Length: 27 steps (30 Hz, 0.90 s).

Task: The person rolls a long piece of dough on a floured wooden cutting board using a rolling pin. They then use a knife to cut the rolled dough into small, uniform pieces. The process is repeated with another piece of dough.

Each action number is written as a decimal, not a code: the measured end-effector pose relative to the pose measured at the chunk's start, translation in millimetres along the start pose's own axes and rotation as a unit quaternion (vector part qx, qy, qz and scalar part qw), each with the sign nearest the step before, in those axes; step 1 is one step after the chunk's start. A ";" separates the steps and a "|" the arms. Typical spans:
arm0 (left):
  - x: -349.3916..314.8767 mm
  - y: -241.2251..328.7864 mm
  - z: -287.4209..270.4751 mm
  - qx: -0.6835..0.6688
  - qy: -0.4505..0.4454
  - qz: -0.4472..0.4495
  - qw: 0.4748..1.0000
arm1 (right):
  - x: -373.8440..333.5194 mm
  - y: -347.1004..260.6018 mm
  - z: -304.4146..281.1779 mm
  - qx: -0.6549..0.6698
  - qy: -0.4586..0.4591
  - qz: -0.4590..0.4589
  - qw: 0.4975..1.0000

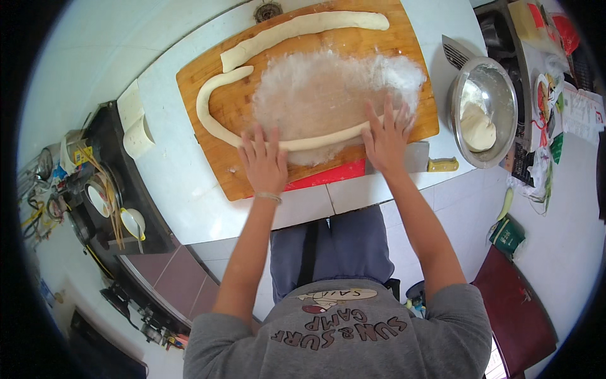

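A long pale dough rope (214,129) curves across the wooden board (208,69), looping at the left and running back along the near edge. A second dough strip (297,28) lies along the board's far edge. A patch of white flour (328,88) covers the board's middle. My left hand (264,161) lies flat, fingers spread, on the near stretch of rope. My right hand (386,136) presses flat on the same rope further right. Neither hand grips anything.
A steel bowl (499,82) holding a lump of dough (478,129) stands right of the board. A cleaver with a yellow handle (442,165) lies at the counter's front edge beside a red sheet (328,174). Cluttered shelves stand to the left and right.
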<state>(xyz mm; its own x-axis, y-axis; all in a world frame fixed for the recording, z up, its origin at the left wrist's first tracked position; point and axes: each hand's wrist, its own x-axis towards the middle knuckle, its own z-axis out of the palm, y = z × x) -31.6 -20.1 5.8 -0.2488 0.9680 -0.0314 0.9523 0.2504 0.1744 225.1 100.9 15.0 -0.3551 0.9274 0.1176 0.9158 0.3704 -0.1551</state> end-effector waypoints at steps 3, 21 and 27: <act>73.8 -17.1 -14.8 0.048 0.030 -0.022 0.998 | 46.3 7.8 8.5 -0.006 0.045 -0.008 0.999; 103.2 -108.2 -33.2 -0.023 0.062 0.058 0.996 | 103.3 12.0 16.4 -0.023 0.074 0.025 0.997; 135.7 1.7 -5.2 0.019 0.078 0.066 0.995 | 118.9 -47.7 33.5 -0.006 0.075 -0.027 0.997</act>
<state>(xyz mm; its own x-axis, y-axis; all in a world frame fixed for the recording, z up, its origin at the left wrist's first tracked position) -64.6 111.7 7.0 -0.1427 0.9794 0.1427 0.9837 0.1244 0.1299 132.8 195.3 3.6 -0.3719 0.8879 0.2709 0.8990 0.4172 -0.1332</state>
